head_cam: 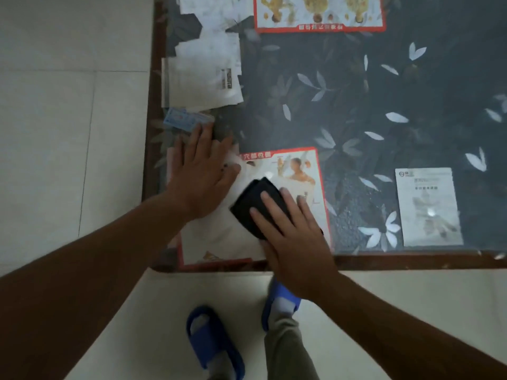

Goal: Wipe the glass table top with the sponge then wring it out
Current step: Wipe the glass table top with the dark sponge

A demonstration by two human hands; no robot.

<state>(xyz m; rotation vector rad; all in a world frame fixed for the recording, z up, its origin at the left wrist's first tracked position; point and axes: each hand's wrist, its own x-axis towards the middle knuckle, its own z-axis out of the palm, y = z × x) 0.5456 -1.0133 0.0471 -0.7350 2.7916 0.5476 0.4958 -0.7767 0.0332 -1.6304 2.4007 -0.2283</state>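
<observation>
At the near-left corner of the surface (356, 111), the straight fingers (270, 208) of the right hand (297, 248) press flat on the dark sponge (251, 205). The left hand (201, 179) lies flat beside it, fingers spread, holding nothing. The sponge looks soft, light and foldable, probably best gripped round its middle to wring. The palm hides its near end, and whether it is wet is unclear.

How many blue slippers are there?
2. The left-foot slipper is on the floor at bottom centre; the right-foot slipper is nearer the table, partly hidden under the right hand.
</observation>
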